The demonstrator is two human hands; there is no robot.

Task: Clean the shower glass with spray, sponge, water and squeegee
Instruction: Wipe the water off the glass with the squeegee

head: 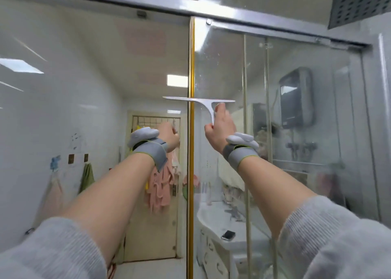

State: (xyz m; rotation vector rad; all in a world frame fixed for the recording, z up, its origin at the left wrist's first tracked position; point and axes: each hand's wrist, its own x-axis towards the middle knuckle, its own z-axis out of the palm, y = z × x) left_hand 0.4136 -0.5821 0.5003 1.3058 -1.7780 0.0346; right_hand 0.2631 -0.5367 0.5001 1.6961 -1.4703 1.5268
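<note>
Grey knit sleeves frame the near edge, two of them, one on each raised forearm, and each wrist carries a grey strap with a pale pod on it. Past them, the right hand grips the handle of the single white squeegee, fingers curled round the stem with one fingertip up near the blade. Its blade lies level, long axis running left to right, set against the shower glass high up and straddling the gold vertical strip; the handle points down toward the wrist. Left of the strip, the left hand reaches forward at about the same height, but its fingers are turned away, so its grip cannot be told. Far behind the glass, a white basin holds taps, and one dark phone lies on its rim. Pink cloths hang on the far door.
</note>
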